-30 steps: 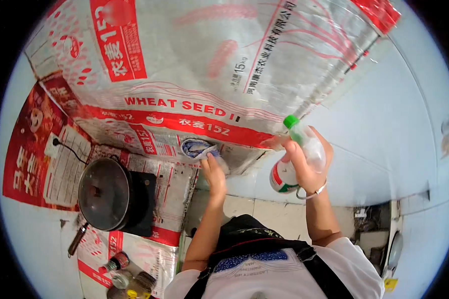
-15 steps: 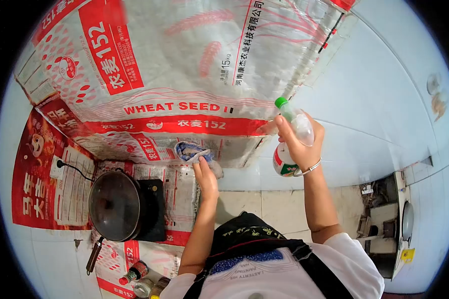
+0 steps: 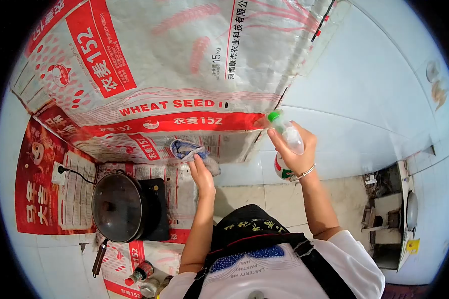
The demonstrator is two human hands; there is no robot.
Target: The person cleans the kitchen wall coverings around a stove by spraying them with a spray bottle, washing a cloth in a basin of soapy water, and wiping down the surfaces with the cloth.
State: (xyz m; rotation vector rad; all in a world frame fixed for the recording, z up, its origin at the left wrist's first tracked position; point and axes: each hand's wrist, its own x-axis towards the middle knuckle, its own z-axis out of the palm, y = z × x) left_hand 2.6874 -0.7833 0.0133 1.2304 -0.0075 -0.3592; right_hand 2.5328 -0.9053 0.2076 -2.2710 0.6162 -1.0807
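My right hand (image 3: 304, 147) is wrapped round a spray bottle (image 3: 283, 168) with a green nozzle, a clear trigger head and a red, white and green label. Its nozzle points toward the wall covered with printed wheat seed sacks (image 3: 179, 55), near the covering's lower right edge. My left hand (image 3: 201, 175) grips a crumpled blue and whitish cloth (image 3: 187, 149). The cloth is close to the lower part of that covering; whether it touches cannot be told.
At left, a lidded pan (image 3: 116, 207) sits on a black cooktop (image 3: 157, 209), its handle (image 3: 100, 258) jutting toward me. A black cord (image 3: 77, 173) runs from a wall socket. Several bottles and jars (image 3: 140, 271) stand nearer. A shelf unit (image 3: 388, 219) is at right.
My right hand and the spray bottle have moved slightly down and left, toward the sack covering's edge. The view has shifted a little; my left hand still grips the cloth.
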